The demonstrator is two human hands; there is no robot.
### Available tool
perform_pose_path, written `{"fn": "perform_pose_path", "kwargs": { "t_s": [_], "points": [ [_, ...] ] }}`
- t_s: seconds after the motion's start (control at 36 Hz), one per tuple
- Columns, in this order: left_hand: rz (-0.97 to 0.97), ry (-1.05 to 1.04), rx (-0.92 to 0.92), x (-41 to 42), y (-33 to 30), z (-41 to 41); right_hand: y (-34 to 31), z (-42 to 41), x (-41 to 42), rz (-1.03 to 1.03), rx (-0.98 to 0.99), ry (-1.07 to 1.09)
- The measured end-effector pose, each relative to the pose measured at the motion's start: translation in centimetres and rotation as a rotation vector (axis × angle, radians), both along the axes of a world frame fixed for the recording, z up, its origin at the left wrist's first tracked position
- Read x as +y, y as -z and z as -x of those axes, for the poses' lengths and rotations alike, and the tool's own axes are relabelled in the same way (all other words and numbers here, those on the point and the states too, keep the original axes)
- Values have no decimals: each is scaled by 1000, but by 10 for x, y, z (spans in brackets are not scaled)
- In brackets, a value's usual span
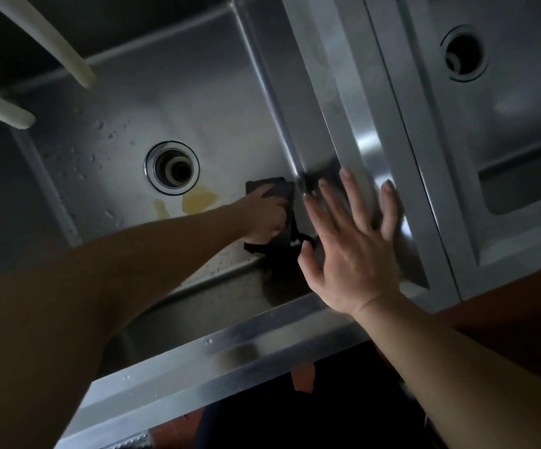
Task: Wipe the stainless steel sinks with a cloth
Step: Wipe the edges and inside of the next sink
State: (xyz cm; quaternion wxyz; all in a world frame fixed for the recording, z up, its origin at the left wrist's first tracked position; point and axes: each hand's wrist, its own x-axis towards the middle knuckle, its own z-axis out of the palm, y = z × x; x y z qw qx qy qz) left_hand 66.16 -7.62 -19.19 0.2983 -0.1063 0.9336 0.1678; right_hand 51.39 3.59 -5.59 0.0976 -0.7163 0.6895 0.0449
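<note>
Stainless steel fills nearly the whole view: a deep left sink (pixel 126 102) and, past a broad dividing ledge (pixel 343 102), a second right sink (pixel 521 131) whose drain (pixel 464 55) sits at the far right. Dim light leaves the corners dark, while the floor of the left basin is brighter round its own round drain (pixel 172 166). Water drops speckle the basin floor to the left of that drain, and a yellowish stain (pixel 197 202) lies just on its near side. Two pale tubes (pixel 52 50) slant in from the far left above the basin, their ends hanging over it. Down in the near right corner of the left sink, the left hand (pixel 262 218) has its fingers curled onto a dark cloth (pixel 282 196), pressing it against the basin floor where floor meets the right wall; part of the cloth hangs dark below the hand toward the near wall. The right hand (pixel 356 244) is flat and spread, fingers straight, its palm and fingertips laid against the inner right wall and the ledge just beside the cloth, holding nothing. Along the near side runs the front rim (pixel 230 354) of the sink unit, with a few drops on it, and below it only darkness and some orange-red patches that cannot be made out.
</note>
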Motion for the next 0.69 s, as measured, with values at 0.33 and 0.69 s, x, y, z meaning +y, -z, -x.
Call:
{"fn": "perform_pose_path", "kwargs": {
  "t_s": [0.33, 0.69],
  "points": [
    [142, -670, -134, 65, 56, -4, -2, -2, 0, -40, 38, -6],
    [215, -449, -245, 57, 55, -93, 0, 0, 1, -30, 44, -27]
  ]
}}
